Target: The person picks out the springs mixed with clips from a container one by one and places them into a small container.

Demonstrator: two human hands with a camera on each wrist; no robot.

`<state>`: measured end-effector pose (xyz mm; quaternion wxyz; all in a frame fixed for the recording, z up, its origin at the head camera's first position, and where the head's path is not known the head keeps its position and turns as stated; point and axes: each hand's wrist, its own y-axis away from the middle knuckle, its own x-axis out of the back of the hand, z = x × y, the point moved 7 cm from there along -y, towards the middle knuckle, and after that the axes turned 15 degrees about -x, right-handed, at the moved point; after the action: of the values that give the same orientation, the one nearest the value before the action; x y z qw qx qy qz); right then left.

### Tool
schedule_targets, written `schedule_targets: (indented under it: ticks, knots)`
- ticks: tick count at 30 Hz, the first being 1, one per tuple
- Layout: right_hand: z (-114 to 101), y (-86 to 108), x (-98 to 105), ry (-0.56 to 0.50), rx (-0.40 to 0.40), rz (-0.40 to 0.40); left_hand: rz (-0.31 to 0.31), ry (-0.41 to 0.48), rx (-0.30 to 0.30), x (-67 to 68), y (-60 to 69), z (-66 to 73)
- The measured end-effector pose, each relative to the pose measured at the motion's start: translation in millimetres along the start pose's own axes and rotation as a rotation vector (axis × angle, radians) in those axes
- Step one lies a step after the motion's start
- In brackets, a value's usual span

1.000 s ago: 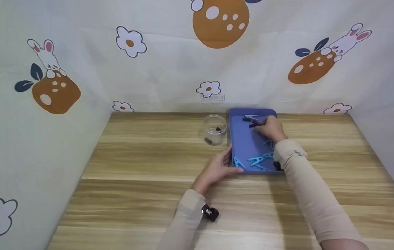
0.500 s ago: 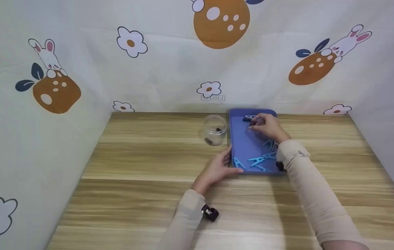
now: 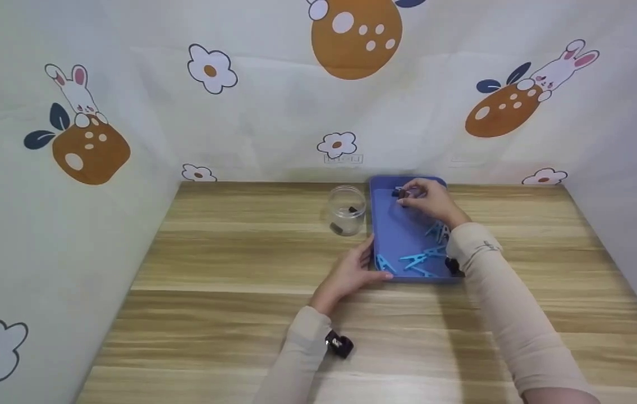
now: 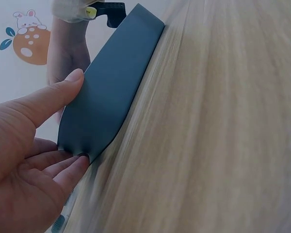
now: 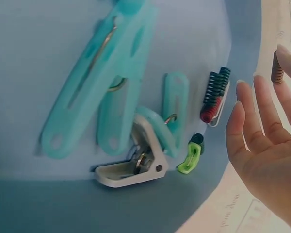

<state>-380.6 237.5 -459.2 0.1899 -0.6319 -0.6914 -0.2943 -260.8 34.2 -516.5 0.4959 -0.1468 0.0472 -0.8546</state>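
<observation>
My right hand (image 3: 436, 199) is over the far end of the blue tray (image 3: 394, 235). In the right wrist view its thumb and a finger pinch a small dark brown coil spring (image 5: 278, 68). Near that hand, dark green springs (image 5: 217, 85) and a red spring (image 5: 211, 111) lie together in the tray. Turquoise clothespins (image 5: 119, 92), a white clip (image 5: 140, 160) and a small green clip (image 5: 189, 158) also lie there. My left hand (image 3: 349, 272) holds the tray's near left corner, thumb along the near wall, fingers against the left side.
Just left of the tray stands a clear jar (image 3: 347, 210) with a few small dark pieces inside. More blue clothespins (image 3: 415, 260) lie at the tray's near end. A patterned cloth wall (image 3: 267, 123) rises behind the wooden table (image 3: 228, 247).
My right hand has shifted slightly left and picked up a spring; a dark piece below its fingers no longer lies there. The left hand and the tray have stayed in place.
</observation>
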Motion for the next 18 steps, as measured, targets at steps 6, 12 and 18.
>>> schedule_targets:
  ticks: [6,12,18]
  knots:
    - [-9,1.9,-2,-0.008,0.003,-0.03,-0.003,-0.001,-0.001,0.3,0.6,-0.1]
    - [-21,5.7,-5,-0.045,0.01,-0.071,-0.003,-0.026,-0.009,0.9,-0.2,0.0]
    - [-33,7.2,-6,-0.05,0.027,-0.077,0.005,-0.021,-0.005,0.1,-0.8,-0.5]
